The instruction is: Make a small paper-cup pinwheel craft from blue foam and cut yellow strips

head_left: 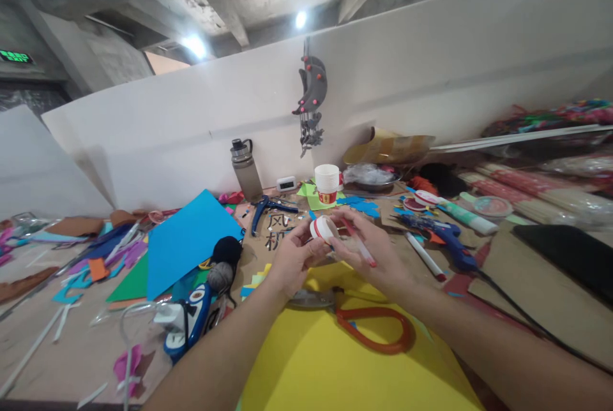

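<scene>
a: where is the little paper cup (pixel 324 230)?
b: it is sitting up in the air, tipped on its side, between the two hands, over the yellow paper (pixel 378 376).
a: what are the fingers doing?
b: the left hand (pixel 299 251) is curling its fingers round one side of the cup. the right hand (pixel 366 239) is touching the other side and is also holding a red and white pen (pixel 360 246). i can't tell how hard they are squeezing.
a: what could go wrong?
b: paper cups are bendy, i think, so too much squeezing could squash it. and the right hand is minding two things, so the pen could be slipping out, or poking the cup.
a: what is lying under the hands?
b: big scissors (pixel 376 331), with orange handles. a wrist dropping low could be bumping the blades.
a: and further out?
b: a blue glue gun (pixel 453 246) is lying to the right, with its black cord (pixel 514 302) trailing toward the edge. i can't tell if it is hot. an arm catching that cord could be dragging it. past the hands, a stack of cups (pixel 327 180) is standing up, and a careless knock could be tipping it.
</scene>
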`<state>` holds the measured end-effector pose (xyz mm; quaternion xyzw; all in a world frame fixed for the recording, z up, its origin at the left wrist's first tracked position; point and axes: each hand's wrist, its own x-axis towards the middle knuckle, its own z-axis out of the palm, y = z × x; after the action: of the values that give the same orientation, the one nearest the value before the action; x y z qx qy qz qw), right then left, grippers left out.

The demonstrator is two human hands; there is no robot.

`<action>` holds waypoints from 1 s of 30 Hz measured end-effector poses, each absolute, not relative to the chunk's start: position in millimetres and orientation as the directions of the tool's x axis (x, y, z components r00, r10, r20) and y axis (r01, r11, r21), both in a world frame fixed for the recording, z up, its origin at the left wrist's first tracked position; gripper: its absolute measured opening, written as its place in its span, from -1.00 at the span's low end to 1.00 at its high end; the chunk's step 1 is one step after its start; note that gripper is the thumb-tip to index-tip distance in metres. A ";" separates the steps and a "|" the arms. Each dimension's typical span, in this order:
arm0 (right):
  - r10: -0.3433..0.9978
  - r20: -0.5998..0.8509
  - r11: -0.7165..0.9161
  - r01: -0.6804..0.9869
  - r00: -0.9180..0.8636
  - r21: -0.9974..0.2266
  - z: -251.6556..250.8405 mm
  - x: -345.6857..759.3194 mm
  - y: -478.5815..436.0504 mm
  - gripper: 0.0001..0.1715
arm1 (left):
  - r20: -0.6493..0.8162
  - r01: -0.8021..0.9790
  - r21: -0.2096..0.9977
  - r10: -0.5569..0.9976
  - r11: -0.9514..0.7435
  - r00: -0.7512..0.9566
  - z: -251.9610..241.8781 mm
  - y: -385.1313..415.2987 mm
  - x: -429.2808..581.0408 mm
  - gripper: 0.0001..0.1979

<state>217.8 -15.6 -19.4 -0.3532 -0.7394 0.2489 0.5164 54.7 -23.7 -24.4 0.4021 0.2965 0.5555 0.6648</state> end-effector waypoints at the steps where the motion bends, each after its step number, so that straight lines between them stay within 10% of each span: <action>1: 0.778 0.591 0.629 0.279 -0.213 -0.726 -21.0 217.8 -14.6 -0.51 | 0.057 -0.494 0.867 0.976 0.055 0.208 -23.9 -24.0 55.1 -0.55; 30: 0.735 0.651 0.672 0.331 -0.190 -0.662 -32.4 212.9 -9.2 -0.53 | 0.168 -0.372 0.924 0.967 -0.087 0.191 -24.1 -26.8 65.0 -0.61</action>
<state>212.9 -9.2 -32.4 -0.3567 -0.7470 0.1916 0.5272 65.0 -26.8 -24.1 0.4835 0.3076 0.5565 0.6016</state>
